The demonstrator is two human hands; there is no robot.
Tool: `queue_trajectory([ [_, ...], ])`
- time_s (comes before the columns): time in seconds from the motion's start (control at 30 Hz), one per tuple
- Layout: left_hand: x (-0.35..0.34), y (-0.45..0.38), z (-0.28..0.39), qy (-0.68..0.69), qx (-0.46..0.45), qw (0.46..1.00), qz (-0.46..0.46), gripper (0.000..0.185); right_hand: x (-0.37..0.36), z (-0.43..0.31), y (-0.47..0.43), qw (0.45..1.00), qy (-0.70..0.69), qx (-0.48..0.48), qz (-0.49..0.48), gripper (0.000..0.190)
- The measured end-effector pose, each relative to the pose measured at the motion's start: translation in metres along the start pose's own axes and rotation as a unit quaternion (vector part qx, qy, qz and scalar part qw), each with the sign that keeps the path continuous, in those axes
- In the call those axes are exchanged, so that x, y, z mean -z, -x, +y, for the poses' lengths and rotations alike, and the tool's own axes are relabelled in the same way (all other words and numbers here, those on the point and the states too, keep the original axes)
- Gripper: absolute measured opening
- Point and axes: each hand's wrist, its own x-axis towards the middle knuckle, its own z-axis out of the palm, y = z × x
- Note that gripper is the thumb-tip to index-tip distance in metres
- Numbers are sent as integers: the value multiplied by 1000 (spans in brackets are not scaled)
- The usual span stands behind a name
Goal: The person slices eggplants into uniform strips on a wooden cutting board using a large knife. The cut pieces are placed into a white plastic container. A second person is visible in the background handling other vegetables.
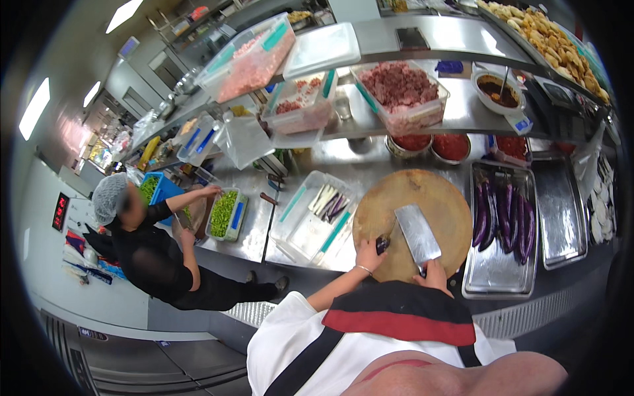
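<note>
A round wooden chopping board (413, 190) lies before me on the steel counter. My right hand (434, 274) grips the handle of a cleaver (417, 232), whose broad blade lies over the board, pointing away from me. My left hand (370, 256) holds a short dark piece of eggplant (382, 243) at the board's left side. To the left, a clear plastic box (299, 237) holds cut white and purple eggplant strips (329, 202). Whole purple eggplants (506, 213) lie in a steel tray (498, 286) to the right of the board.
Another steel tray (564, 218) sits farther right. Bowls of red sauce (450, 147) stand behind the board, under a shelf with a tub of minced meat (403, 99). A co-worker (153, 247) stands at left beside a box of chopped greens (225, 215); knife handles (269, 199) lie between us.
</note>
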Motion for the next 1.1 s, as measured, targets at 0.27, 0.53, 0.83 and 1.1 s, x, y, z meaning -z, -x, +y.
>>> queue_trajectory([
  [0.27,0,9,-32,-23,-115,991,71,68,-26,4,-23,995,94,-4,41,42],
  [0.53,3,16,-26,64,-256,955,134,47,35,-29,24,995,21,-100,13,32],
  [0.83,7,12,-24,26,-255,963,87,49,47,-46,53,999,23,-10,-23,20],
  [1.1,8,6,-18,-34,-248,966,65,53,45,-58,52,988,76,-10,-133,19],
])
